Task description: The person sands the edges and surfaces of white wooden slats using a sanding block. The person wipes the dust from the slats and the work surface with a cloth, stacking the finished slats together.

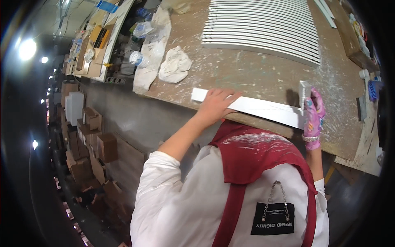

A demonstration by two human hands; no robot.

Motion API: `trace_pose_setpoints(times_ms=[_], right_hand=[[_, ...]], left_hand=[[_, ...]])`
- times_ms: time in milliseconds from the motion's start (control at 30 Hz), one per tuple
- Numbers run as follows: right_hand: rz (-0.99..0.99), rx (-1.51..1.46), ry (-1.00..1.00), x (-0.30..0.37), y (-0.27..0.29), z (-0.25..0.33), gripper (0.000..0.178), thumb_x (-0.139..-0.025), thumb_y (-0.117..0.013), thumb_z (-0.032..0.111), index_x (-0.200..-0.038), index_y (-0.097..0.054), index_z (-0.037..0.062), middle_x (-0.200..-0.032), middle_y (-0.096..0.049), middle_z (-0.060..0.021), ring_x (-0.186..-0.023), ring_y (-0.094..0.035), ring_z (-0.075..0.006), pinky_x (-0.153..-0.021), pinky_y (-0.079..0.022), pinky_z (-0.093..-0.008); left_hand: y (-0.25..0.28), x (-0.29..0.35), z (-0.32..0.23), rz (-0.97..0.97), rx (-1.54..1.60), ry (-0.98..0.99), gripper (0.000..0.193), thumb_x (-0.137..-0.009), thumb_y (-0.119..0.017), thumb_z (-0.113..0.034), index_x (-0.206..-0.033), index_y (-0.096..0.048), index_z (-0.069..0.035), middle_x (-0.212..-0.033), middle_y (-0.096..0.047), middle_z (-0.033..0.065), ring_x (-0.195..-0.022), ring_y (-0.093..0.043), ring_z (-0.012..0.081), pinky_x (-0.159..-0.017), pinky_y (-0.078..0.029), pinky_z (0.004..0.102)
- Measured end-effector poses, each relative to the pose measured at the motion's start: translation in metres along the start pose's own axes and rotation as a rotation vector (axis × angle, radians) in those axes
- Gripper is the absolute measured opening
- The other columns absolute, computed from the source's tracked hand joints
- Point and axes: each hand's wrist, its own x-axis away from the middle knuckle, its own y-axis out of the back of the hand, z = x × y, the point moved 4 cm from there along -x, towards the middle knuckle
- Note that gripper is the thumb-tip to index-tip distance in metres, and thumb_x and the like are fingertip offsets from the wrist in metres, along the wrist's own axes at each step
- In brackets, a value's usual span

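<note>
A long white board (265,109) lies along the near edge of the worktable. My bare left hand (216,106) grips it near its left end, fingers over the top face. At its right end my right hand (313,117), in a pink patterned glove, is closed around a short flat white piece (304,92). That piece stands across the board's end; whether the two are joined I cannot tell. Beyond them a stack of white slats (259,31) lies in close parallel rows.
A crumpled white cloth (175,64) lies left on the scuffed worktable (247,66), beside a paint-stained sheet (150,61). A wooden box (349,37) stands far right. Cardboard boxes (108,147) stand on the floor at left. A person (87,196) is in the distance.
</note>
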Motion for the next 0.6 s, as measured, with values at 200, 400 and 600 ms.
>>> trace_pose_setpoints(times_ms=[200, 400, 600], right_hand=[[-0.003, -0.123, 0.005, -0.012, 0.011, 0.000, 0.038, -0.086, -0.061, 0.013, -0.122, -0.054, 0.0014, -0.115, -0.057, -0.0089, -0.103, -0.054, -0.0172, -0.089, -0.044, -0.0299], [-0.216, -0.476, -0.090, -0.034, 0.075, 0.012, 0.039, -0.087, -0.060, 0.007, -0.124, -0.050, 0.0026, -0.106, -0.056, -0.0033, -0.095, -0.053, -0.0123, -0.084, -0.044, -0.0270], [-0.265, -0.452, -0.110, -0.042, 0.113, 0.020, 0.038, -0.087, -0.061, 0.006, -0.122, -0.050, -0.0002, -0.104, -0.056, -0.0051, -0.096, -0.054, -0.0120, -0.083, -0.045, -0.0274]], left_hand=[[-0.003, -0.005, -0.002, 0.173, -0.044, 0.139, 0.062, -0.074, -0.068, -0.043, -0.128, -0.052, -0.018, -0.124, -0.054, 0.0063, -0.113, -0.050, 0.0246, -0.094, -0.033, 0.0412], [0.014, -0.080, 0.008, 0.098, -0.091, 0.134, 0.076, -0.078, -0.065, -0.042, -0.140, -0.035, -0.010, -0.146, -0.032, 0.0161, -0.133, -0.031, 0.0368, -0.103, -0.024, 0.0540], [-0.023, -0.147, 0.007, -0.007, -0.314, 0.034, 0.076, -0.081, -0.063, -0.044, -0.141, -0.033, -0.009, -0.149, -0.026, 0.0146, -0.134, -0.029, 0.0365, -0.104, -0.027, 0.0520]])
